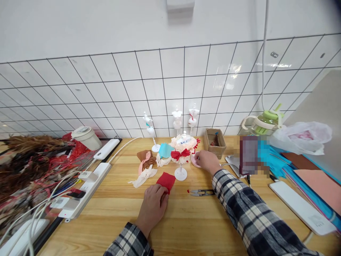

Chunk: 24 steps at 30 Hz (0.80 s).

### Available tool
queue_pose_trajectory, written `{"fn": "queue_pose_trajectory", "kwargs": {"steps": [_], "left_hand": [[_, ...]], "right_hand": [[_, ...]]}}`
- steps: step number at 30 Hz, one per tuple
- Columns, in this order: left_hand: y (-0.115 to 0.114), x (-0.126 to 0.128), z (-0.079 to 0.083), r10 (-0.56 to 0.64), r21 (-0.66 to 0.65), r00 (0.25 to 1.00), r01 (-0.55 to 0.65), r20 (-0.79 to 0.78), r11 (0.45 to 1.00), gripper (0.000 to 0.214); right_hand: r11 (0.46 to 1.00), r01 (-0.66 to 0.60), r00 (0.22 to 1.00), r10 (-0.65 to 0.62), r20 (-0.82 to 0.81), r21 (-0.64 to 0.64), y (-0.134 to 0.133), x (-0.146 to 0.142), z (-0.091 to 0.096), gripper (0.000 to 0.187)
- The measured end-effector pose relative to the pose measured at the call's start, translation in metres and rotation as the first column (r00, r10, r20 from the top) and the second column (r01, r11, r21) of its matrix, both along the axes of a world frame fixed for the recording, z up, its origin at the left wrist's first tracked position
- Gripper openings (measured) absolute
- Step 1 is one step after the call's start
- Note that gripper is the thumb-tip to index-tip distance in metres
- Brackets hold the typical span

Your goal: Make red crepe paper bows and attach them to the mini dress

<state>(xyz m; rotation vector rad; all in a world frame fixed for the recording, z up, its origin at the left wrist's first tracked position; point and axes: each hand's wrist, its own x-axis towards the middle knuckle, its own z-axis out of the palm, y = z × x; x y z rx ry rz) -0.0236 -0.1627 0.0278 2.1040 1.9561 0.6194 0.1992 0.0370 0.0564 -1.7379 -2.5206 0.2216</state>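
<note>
My left hand [153, 203] is closed on the near edge of a red cloth piece [166, 180] that lies on the wooden table. Farther right, my right hand [207, 161] has its fingers bent together over a small pink dish [195, 160]; whatever they hold is hidden. Between the hands stands a small white dress form [180, 173] wearing a ruffled cream skirt with a red bow [180, 154]. Thread snips [201, 192] lie near my right sleeve, a red scrap by their tips.
Three more mini dress forms [177, 116] stand by the tiled wall. Fabric scraps [146, 161] lie left of the dressed one. A cardboard box [214, 143] is behind my right hand. Power strips [85, 190] edge the left, a phone-like item [248, 155] and cloth sheets the right.
</note>
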Motion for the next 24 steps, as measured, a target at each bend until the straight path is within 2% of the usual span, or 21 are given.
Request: {"fn": "queue_pose_trajectory", "kwargs": {"steps": [4,7,9,11,12,14,15,19,24], "left_hand": [[-0.001,-0.002,-0.003,0.019,0.076,1.0,-0.017,-0.022,0.997,0.014],[-0.003,-0.006,-0.006,0.06,0.191,0.997,-0.051,-0.039,0.98,0.023],[-0.006,-0.005,-0.005,0.05,0.251,0.998,-0.038,-0.04,0.967,0.022],[-0.01,0.001,-0.003,-0.052,0.265,0.998,0.058,-0.029,0.962,0.016],[-0.012,0.005,-0.001,-0.127,0.25,0.992,0.129,-0.024,0.96,0.014],[-0.013,0.016,0.003,-0.243,0.185,0.97,0.243,-0.026,0.952,0.016],[-0.013,0.021,0.005,-0.255,0.156,0.966,0.258,-0.035,0.954,0.017],[-0.009,0.021,0.005,-0.112,0.125,0.99,0.122,-0.083,0.985,0.02],[-0.009,0.0,-0.003,-0.015,0.091,0.989,0.028,-0.144,0.995,0.022]], "right_hand": [[0.995,0.013,0.997,-0.005,-0.075,0.104,-0.014,0.009,0.014,0.025],[0.987,0.053,0.97,-0.016,-0.243,0.148,-0.043,0.016,0.01,0.024],[0.991,0.052,0.884,0.011,-0.467,0.122,-0.072,0.018,-0.001,0.021],[0.997,0.01,0.789,0.038,-0.613,0.074,-0.101,0.018,-0.014,0.021],[0.998,-0.019,0.768,0.051,-0.638,0.057,-0.113,0.017,-0.02,0.021],[0.995,-0.086,0.776,0.092,-0.624,0.041,-0.129,0.016,-0.028,0.019],[0.993,-0.114,0.799,0.115,-0.59,0.039,-0.132,0.015,-0.03,0.018],[0.987,-0.162,0.883,0.152,-0.444,0.014,-0.126,0.016,-0.029,0.018],[0.985,-0.171,0.9,0.143,-0.412,-0.031,-0.12,0.021,-0.033,0.023]]}}
